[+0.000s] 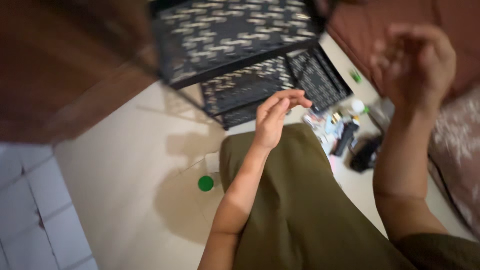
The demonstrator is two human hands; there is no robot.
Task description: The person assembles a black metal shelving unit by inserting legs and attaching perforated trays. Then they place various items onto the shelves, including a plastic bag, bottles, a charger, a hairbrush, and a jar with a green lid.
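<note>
Just beyond the left hand (274,119), whose loosely curled fingers are holding nothing, a black perforated metal rack (240,45) is standing; the right hand (417,62), raised at right, is blurring, its grip unreadable.

Black perforated metal rack (235,30) stood ahead on pale tiled floor (125,165); small round green cap (205,183) lay nearer, left of olive-trousered leg (295,200); clutter of small bottles (340,127) right.

Garment: an olive-green cloth (300,210) is worn over the lap.
Arms: bare, no sleeves seen.
Hands: no rings or gloves made out.
</note>
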